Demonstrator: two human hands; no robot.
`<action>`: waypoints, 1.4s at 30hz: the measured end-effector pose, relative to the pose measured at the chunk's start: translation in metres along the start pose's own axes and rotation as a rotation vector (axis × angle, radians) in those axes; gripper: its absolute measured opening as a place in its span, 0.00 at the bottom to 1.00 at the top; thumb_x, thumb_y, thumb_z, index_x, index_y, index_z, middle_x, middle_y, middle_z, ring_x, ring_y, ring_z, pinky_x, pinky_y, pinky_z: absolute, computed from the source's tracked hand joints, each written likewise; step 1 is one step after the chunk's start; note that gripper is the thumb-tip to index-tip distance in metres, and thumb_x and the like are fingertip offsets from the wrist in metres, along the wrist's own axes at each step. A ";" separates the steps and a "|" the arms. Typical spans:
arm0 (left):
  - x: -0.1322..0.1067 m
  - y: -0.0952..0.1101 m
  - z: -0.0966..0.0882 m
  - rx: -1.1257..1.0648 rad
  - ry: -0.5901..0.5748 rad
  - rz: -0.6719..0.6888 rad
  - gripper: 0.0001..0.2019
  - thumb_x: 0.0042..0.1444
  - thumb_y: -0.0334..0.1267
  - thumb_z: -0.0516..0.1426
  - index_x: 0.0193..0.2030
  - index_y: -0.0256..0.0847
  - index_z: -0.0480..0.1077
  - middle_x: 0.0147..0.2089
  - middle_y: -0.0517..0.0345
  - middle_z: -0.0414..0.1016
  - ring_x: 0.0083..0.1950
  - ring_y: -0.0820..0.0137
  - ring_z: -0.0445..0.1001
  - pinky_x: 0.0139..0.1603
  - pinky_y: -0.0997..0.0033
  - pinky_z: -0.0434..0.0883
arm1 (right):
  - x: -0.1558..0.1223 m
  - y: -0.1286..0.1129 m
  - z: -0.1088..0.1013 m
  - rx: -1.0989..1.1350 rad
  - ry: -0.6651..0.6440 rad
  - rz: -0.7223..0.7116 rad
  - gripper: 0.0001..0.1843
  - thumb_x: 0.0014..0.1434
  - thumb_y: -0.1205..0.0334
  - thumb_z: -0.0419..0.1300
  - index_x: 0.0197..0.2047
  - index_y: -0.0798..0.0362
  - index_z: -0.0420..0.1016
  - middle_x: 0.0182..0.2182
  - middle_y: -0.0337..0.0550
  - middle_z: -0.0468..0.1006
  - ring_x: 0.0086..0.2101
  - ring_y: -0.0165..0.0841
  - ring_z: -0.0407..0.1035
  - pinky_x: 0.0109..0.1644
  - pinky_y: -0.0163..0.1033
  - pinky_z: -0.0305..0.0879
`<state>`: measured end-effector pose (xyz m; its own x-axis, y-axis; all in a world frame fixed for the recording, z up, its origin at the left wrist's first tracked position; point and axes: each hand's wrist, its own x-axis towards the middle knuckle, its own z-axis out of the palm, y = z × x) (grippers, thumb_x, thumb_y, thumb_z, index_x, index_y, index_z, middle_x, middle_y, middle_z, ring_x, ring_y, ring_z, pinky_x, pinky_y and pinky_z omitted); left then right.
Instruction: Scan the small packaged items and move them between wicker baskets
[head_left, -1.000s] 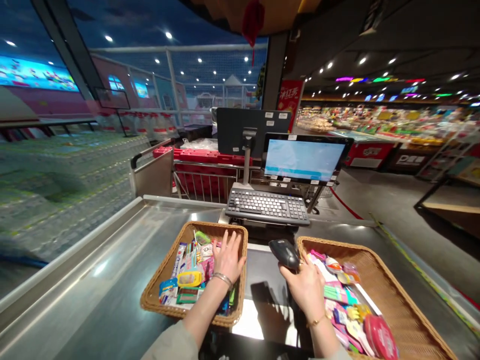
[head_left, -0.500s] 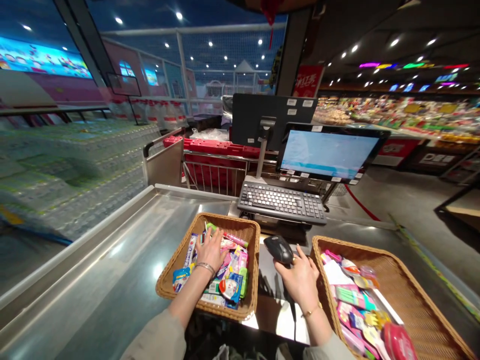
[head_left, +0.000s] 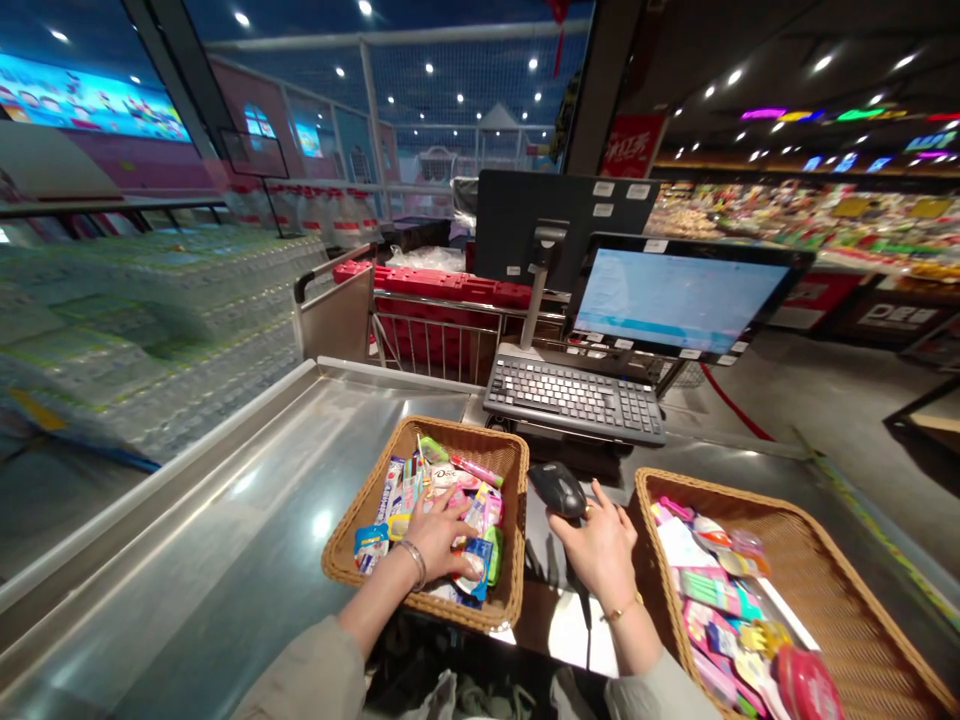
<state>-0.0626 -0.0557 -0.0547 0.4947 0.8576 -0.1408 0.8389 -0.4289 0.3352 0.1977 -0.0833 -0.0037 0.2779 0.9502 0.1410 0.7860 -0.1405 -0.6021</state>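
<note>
My left hand (head_left: pixel 442 535) reaches into the left wicker basket (head_left: pixel 358 520) and its fingers curl over the small colourful packets (head_left: pixel 469 510) heaped inside; which packet they grip is hidden. My right hand (head_left: pixel 596 545) is closed round the handle of a black barcode scanner (head_left: pixel 559 488), held over the dark counter strip between the two baskets. The right wicker basket (head_left: pixel 840 590) holds more packets (head_left: pixel 712 590) along its left side.
A keyboard (head_left: pixel 574 398) and a lit touchscreen (head_left: pixel 679 300) stand behind the baskets, with a second monitor's back (head_left: pixel 517 215). A steel counter (head_left: pixel 225 520) runs to the left. A trolley with red crates (head_left: pixel 435 300) is beyond it. Shop aisles lie far right.
My left hand has moved toward me within the left basket and its fingers have closed down on the packets. My right hand with the scanner has dropped slightly.
</note>
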 end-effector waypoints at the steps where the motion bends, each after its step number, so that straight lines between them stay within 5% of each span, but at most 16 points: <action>1: 0.001 0.003 0.000 0.003 -0.027 0.011 0.26 0.41 0.64 0.65 0.49 0.61 0.76 0.68 0.60 0.66 0.74 0.46 0.49 0.68 0.27 0.30 | 0.000 0.000 0.000 0.001 -0.002 0.002 0.15 0.50 0.49 0.57 0.33 0.49 0.80 0.47 0.47 0.81 0.65 0.45 0.55 0.67 0.54 0.39; 9: 0.003 0.017 -0.008 0.028 -0.144 0.036 0.13 0.54 0.55 0.61 0.44 0.58 0.79 0.66 0.62 0.69 0.72 0.48 0.56 0.68 0.27 0.31 | -0.004 0.003 -0.005 -0.007 -0.005 0.032 0.14 0.50 0.50 0.58 0.33 0.48 0.80 0.48 0.45 0.81 0.65 0.44 0.55 0.68 0.55 0.38; 15: 0.007 0.027 0.005 0.121 -0.178 0.135 0.22 0.46 0.60 0.64 0.46 0.56 0.77 0.63 0.57 0.72 0.71 0.45 0.56 0.67 0.25 0.34 | -0.009 0.003 -0.008 -0.022 0.018 0.042 0.13 0.50 0.51 0.59 0.33 0.48 0.80 0.48 0.45 0.81 0.65 0.44 0.56 0.68 0.55 0.40; 24: 0.017 0.029 0.014 0.376 -0.193 0.232 0.22 0.41 0.50 0.68 0.45 0.51 0.77 0.61 0.52 0.73 0.71 0.44 0.55 0.67 0.24 0.32 | -0.017 0.001 -0.013 -0.043 0.020 0.059 0.14 0.51 0.51 0.59 0.36 0.48 0.81 0.51 0.47 0.79 0.65 0.44 0.55 0.68 0.55 0.41; 30: 0.021 0.027 0.023 0.489 -0.183 0.288 0.19 0.44 0.51 0.66 0.42 0.46 0.78 0.46 0.50 0.80 0.60 0.48 0.68 0.68 0.27 0.34 | -0.019 0.000 -0.014 -0.037 0.007 0.078 0.15 0.51 0.52 0.59 0.38 0.49 0.81 0.51 0.48 0.79 0.66 0.44 0.54 0.68 0.55 0.40; 35: 0.020 0.021 0.010 0.477 -0.118 0.267 0.27 0.41 0.60 0.65 0.43 0.42 0.78 0.39 0.48 0.80 0.49 0.51 0.73 0.68 0.29 0.40 | -0.020 -0.001 -0.016 -0.028 0.011 0.091 0.14 0.51 0.52 0.58 0.36 0.48 0.81 0.51 0.47 0.79 0.66 0.44 0.54 0.68 0.55 0.40; 42: 0.017 0.011 -0.017 0.215 0.127 0.221 0.31 0.43 0.65 0.64 0.52 0.53 0.75 0.46 0.53 0.78 0.52 0.54 0.73 0.67 0.32 0.44 | -0.021 -0.002 -0.017 -0.021 0.027 0.096 0.14 0.51 0.52 0.59 0.36 0.48 0.81 0.52 0.48 0.79 0.66 0.44 0.54 0.68 0.55 0.40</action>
<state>-0.0486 -0.0414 -0.0377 0.6492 0.7598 0.0348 0.7497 -0.6470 0.1390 0.1994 -0.1075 0.0075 0.3671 0.9243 0.1048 0.7665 -0.2367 -0.5970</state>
